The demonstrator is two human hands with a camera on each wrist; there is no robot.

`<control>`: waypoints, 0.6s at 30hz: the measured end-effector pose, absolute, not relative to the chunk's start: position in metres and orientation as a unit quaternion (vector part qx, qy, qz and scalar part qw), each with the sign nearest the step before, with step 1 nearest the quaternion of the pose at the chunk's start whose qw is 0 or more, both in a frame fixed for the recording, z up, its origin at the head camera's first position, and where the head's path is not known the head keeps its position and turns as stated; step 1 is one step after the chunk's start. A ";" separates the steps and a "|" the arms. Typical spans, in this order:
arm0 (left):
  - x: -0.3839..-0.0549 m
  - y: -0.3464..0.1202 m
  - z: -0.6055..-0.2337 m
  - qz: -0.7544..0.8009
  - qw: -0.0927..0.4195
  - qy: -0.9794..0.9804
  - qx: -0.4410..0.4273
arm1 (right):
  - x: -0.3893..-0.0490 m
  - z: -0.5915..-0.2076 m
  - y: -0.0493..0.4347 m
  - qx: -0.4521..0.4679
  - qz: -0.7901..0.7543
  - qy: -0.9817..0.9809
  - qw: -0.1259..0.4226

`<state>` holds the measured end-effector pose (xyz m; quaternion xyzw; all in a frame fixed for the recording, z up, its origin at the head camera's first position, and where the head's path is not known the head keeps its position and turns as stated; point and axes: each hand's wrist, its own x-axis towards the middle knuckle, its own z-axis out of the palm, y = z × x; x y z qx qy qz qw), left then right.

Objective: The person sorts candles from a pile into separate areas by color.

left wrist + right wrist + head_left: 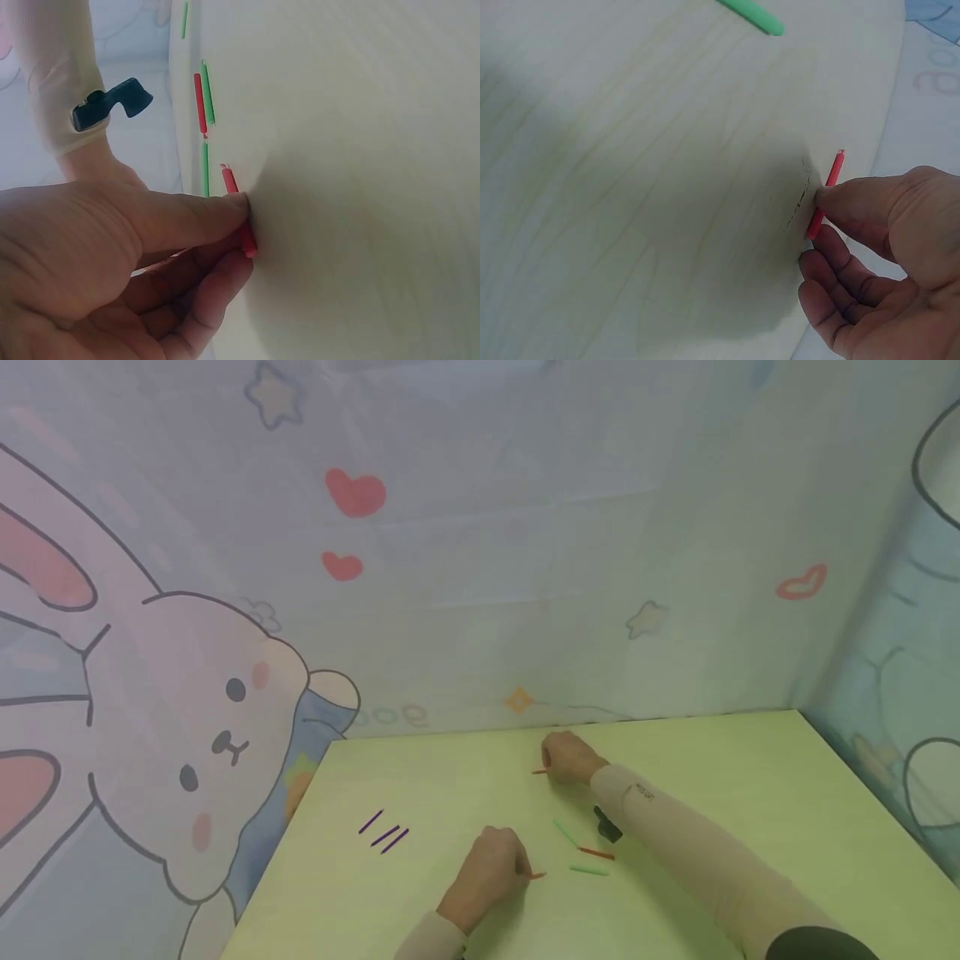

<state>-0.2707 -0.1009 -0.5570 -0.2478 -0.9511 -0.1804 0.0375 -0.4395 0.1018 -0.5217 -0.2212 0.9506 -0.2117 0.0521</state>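
Observation:
My left hand (489, 870) pinches a short red stick (231, 180) between thumb and fingertips, close over the near middle of the table. Farther back, beside the table's rear edge, my right hand (572, 758) pinches another short red stick (834, 169) low at the surface. Between the hands lie a slanted green stick (567, 833), a loose red stick (597, 853) touching or nearly touching its end, and a second green stick (589, 870) nearer me. Off to the left rest several thin purple sticks (386, 836), roughly parallel. Fingers partly cover both held sticks.
The pale yellow-green table (750, 793) meets a cloth backdrop (480, 568) printed with a rabbit and hearts. A black device (112, 105) sits on the right wrist. Dark scratch-like marks (801, 195) show on the tabletop beside the right fingertips.

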 end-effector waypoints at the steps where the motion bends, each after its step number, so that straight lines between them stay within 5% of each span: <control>1: -0.264 -0.098 -0.545 -0.179 0.035 -0.952 -0.244 | -0.440 -0.523 0.102 -0.220 -0.213 0.950 0.055; 8: -0.254 -0.091 -0.522 -0.165 0.066 -0.947 -0.267 | -0.455 -0.536 0.112 -0.242 -0.215 0.945 0.044; 18: -0.248 -0.090 -0.517 -0.158 0.023 -0.963 -0.217 | -0.424 -0.514 0.105 -0.237 -0.213 0.948 0.018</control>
